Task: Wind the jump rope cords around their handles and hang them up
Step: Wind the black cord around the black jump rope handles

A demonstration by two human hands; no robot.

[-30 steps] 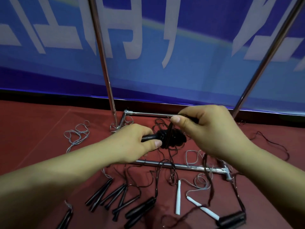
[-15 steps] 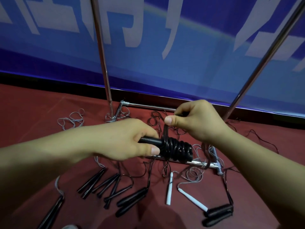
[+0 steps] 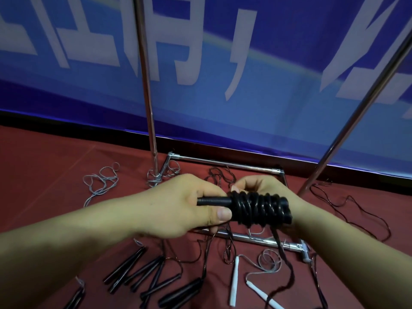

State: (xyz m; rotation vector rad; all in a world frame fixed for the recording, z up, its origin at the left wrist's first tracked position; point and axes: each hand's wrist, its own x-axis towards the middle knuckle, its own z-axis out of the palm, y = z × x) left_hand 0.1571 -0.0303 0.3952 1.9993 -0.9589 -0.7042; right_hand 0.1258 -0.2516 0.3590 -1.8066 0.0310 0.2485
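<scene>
From the head camera, the left hand (image 3: 178,208) grasps the black handles (image 3: 214,201), held above the rack's base bar (image 3: 252,238). The right hand (image 3: 267,188), behind the wound cord (image 3: 260,208), pinches it. Its loose tail (image 3: 283,259) hangs toward the floor (image 3: 44,166).

R hand (image 3: 265,188) mostly behind cord coil (image 3: 260,208), rack poles (image 3: 145,74) cut off up top

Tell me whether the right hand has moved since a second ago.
Yes. The right hand dropped from above the black handles to behind the wound cord, held by the left hand.
</scene>
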